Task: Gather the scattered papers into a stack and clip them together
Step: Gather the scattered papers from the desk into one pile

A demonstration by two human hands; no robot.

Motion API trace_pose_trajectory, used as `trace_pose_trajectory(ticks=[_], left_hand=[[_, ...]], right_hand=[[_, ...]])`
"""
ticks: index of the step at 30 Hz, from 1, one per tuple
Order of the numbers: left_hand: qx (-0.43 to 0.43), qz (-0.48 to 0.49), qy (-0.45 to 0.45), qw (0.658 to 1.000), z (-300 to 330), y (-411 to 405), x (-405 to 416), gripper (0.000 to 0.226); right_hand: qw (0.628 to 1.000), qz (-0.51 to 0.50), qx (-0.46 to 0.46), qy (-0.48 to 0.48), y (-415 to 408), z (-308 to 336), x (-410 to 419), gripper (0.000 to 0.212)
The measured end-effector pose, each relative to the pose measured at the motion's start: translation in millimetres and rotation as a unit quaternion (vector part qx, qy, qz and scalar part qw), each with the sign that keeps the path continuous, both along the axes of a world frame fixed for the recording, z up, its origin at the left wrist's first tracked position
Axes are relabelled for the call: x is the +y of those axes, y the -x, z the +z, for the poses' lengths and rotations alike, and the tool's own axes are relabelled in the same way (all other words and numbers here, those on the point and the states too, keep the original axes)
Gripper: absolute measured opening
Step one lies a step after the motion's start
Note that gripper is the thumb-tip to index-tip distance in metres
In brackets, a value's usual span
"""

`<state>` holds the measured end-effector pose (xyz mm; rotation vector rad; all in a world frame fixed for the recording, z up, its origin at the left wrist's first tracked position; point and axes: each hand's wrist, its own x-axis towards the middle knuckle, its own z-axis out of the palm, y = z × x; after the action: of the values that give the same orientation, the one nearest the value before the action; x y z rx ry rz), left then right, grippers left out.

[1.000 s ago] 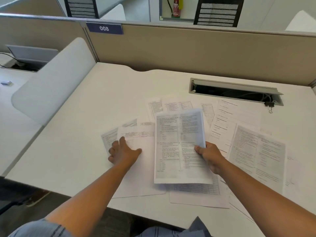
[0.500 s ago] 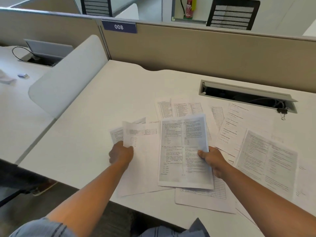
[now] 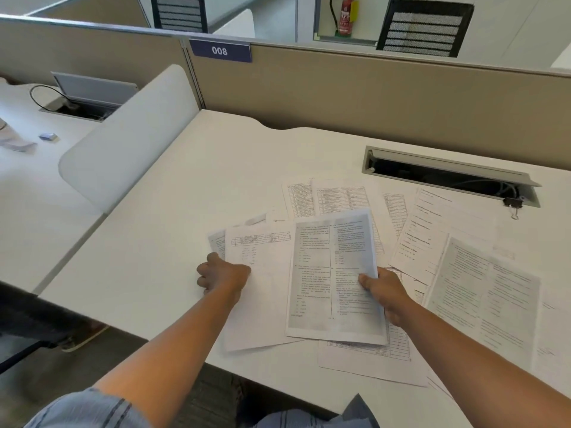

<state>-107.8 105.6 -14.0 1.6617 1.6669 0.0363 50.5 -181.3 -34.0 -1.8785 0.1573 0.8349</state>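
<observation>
Gripping one printed sheet each, both hands over desk (image 3: 173, 217).
R hand (image 3: 384, 293) pinches two-column page (image 3: 333, 273) at its 3 o'clock edge; L hand (image 3: 222, 278) curls on table-print sheet (image 3: 259, 273) at 9 o'clock (fingers tucked). Other papers (image 3: 482, 291) lie scattered toward 2 o'clock; binder clip (image 3: 513, 203) by cable slot (image 3: 448, 174).

Blue-grey striped short sleeves (image 3: 92, 409), bare forearms

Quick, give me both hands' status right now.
Left hand: grip closed on the left edge of a mostly blank sheet.
Right hand: grip closed on the right edge of a grey two-column printed page.
</observation>
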Motion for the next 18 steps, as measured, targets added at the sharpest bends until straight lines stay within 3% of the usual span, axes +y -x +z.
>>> trace_pose_trajectory(ticks=[3, 6, 12, 18], left_hand=[[0.056, -0.008, -0.02, 0.998, -1, 2, -1, 0.072], [0.039, 0.015, -0.004, 0.999, -1, -2, 2, 0.072], [-0.096, 0.057, 0.034, 0.993, -3, -5, 2, 0.043], [-0.187, 0.011, 0.015, 0.982, 35, -6, 1, 0.015]], right_hand=[[1.0, -0.003, 0.001, -0.002, 1, -1, 0, 0.022], [1.0, -0.007, 0.0, -0.002, 2, -1, 0, 0.021], [1.0, -0.007, 0.002, -0.007, 2, 1, 0, 0.02], [1.0, -0.016, 0.014, -0.005, 1, -1, 0, 0.026]])
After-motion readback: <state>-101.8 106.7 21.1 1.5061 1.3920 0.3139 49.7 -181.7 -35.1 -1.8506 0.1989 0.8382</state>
